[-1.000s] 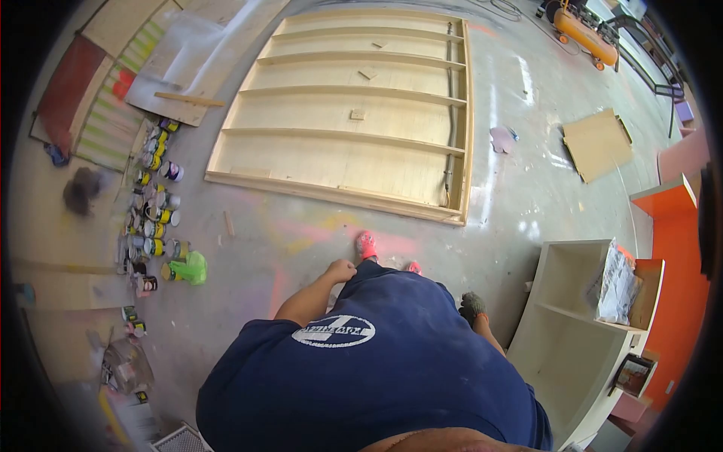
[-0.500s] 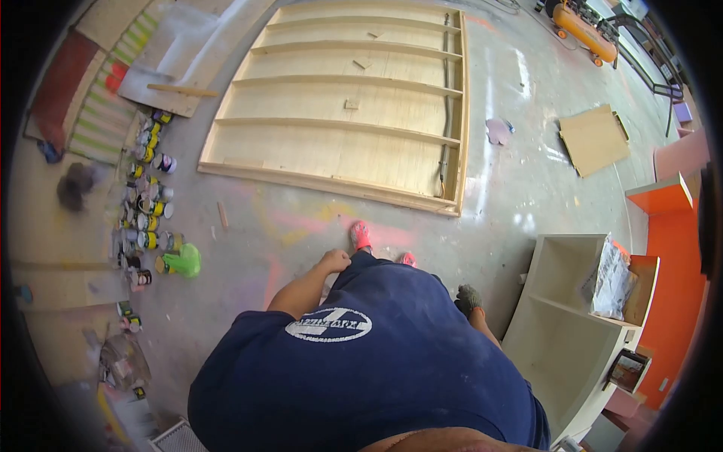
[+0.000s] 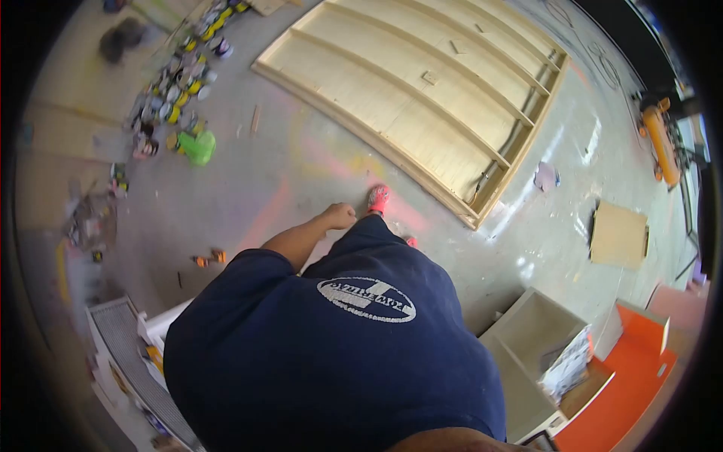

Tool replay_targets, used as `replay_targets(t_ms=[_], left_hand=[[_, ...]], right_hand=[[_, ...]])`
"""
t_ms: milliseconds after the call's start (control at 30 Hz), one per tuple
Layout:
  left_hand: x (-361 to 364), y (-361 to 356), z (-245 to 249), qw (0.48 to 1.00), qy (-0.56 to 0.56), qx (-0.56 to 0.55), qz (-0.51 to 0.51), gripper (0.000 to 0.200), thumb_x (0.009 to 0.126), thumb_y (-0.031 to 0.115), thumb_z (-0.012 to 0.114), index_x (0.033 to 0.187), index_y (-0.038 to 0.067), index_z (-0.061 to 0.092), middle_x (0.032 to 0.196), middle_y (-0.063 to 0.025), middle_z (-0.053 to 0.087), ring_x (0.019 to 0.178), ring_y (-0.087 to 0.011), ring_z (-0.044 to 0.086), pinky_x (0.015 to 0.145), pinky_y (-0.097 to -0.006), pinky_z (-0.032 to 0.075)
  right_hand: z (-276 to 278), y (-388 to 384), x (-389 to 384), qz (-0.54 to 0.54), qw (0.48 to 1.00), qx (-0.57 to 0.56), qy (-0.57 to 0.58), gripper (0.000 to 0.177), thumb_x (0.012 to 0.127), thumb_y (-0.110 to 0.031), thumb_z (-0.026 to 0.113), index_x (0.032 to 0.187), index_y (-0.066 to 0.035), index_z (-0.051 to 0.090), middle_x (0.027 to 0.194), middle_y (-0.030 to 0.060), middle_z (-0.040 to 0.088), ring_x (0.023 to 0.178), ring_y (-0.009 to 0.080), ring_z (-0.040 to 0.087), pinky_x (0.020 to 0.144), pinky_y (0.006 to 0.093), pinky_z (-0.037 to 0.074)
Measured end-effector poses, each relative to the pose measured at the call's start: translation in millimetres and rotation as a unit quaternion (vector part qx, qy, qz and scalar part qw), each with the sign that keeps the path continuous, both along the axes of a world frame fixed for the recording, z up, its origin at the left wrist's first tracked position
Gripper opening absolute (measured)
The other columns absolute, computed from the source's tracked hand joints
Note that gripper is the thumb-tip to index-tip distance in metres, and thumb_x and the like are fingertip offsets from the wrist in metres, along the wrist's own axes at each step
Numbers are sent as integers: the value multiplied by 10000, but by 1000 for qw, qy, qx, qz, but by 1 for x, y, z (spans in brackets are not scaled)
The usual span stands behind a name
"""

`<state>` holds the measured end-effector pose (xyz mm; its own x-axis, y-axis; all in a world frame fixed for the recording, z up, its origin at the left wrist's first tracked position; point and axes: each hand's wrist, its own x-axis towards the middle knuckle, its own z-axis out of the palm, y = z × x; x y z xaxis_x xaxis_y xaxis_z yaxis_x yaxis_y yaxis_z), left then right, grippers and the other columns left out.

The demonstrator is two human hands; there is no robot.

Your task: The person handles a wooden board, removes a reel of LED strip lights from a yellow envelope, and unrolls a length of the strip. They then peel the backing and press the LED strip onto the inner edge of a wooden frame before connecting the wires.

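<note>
My left hand point(image 3: 340, 216) hangs in front of my body with its fingers curled closed, and nothing shows sticking out of it. It is close to the dark trouser leg point(image 3: 361, 239) and above the grey, paint-stained floor point(image 3: 248, 181). A red-pink shoe point(image 3: 379, 199) shows just beyond that hand. My right hand is out of sight behind the dark blue shirt point(image 3: 339, 361). Ahead on the floor lies a large wooden frame panel point(image 3: 392, 98) with several cross ribs.
Paint cans point(image 3: 177, 94) line the left side, near a green bag point(image 3: 198, 147). An orange cordless drill point(image 3: 209, 258) lies at left. On the right are a cardboard piece point(image 3: 619, 235), an orange air compressor point(image 3: 661, 143), a white cabinet point(image 3: 520, 331) and an orange panel point(image 3: 614, 392).
The view has turned left, so the wooden frame appears rotated and further right. The drill has come into view. My gloved right hand, visible earlier beside the body, has gone out of view.
</note>
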<state>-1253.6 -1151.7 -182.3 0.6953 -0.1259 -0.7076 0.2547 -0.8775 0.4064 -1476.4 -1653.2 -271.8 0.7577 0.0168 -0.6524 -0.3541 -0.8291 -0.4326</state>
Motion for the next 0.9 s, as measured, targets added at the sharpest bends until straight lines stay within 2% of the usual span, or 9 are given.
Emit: replay_targets(t_ms=[200, 267, 367, 433, 567, 600, 633, 700, 900], left_hand=[[-121, 31, -25, 946, 44, 16, 321, 641, 849, 547, 462, 1138, 4, 642, 1130, -253, 637, 1081, -366, 611, 935, -428, 461], [-149, 43, -57, 952, 22, 0, 304, 763, 843, 617, 383, 1157, -31, 634, 1215, -270, 594, 1169, -377, 565, 1002, -408, 413], [-149, 44, 10, 946, 28, -54, 319, 717, 862, 574, 407, 1135, -49, 634, 1177, -258, 620, 1132, -375, 584, 996, -408, 413], [-145, 37, 89, 968, -72, -30, 238, 351, 899, 350, 535, 1079, 83, 676, 1028, -206, 669, 993, -346, 641, 858, -421, 488], [-154, 52, 31, 928, -182, -65, 319, 353, 884, 346, 581, 1073, 64, 679, 1008, -174, 686, 928, -311, 662, 825, -401, 501], [-158, 61, 38, 873, -187, -138, 428, 363, 878, 363, 587, 1051, 60, 687, 995, -164, 691, 925, -298, 664, 821, -396, 502], [-165, 69, 48, 801, -192, -209, 527, 375, 872, 381, 593, 1029, 56, 695, 983, -154, 696, 923, -285, 665, 816, -392, 502], [-191, 93, 54, 754, -234, -179, 587, 287, 867, 286, 593, 962, 44, 716, 940, -130, 715, 868, -235, 681, 761, -353, 518], [-302, 187, -23, 759, -134, 85, 632, 267, 850, 292, 559, 857, 83, 725, 881, -160, 703, 862, -349, 676, 770, -448, 526]], right_hand=[[51, -43, 122, 161, 985, 27, 60, 437, 946, -402, 512, 1190, -40, 535, 1111, 139, 610, 881, 272, 616, 728, 409, 506], [61, -28, 152, 208, 973, 39, 90, 440, 946, -404, 513, 1193, -41, 534, 1111, 138, 610, 884, 272, 616, 731, 408, 507], [66, -1, 191, 225, 967, 45, 110, 445, 945, -408, 515, 1198, -42, 532, 1110, 135, 609, 889, 271, 616, 735, 408, 507], [73, 10, 221, 232, 965, 38, 117, 449, 945, -411, 517, 1201, -42, 531, 1110, 133, 608, 892, 271, 616, 738, 407, 508], [102, 61, 300, 260, 958, 17, 121, 456, 945, -416, 519, 1208, -44, 529, 1110, 130, 607, 898, 271, 616, 744, 407, 509], [110, 77, 321, 269, 955, 10, 123, 458, 944, -417, 520, 1210, -44, 529, 1110, 129, 607, 900, 271, 616, 746, 407, 509], [118, 95, 340, 278, 953, 2, 124, 460, 944, -419, 520, 1211, -44, 528, 1109, 128, 607, 901, 271, 616, 747, 406, 509], [123, 150, 368, 288, 950, 2, 125, 464, 944, -421, 522, 1215, -45, 527, 1109, 126, 606, 904, 271, 616, 750, 406, 509], [68, 459, 350, 307, 931, 118, 155, 475, 943, -429, 525, 1225, -47, 524, 1109, 121, 605, 914, 270, 617, 759, 405, 511]])
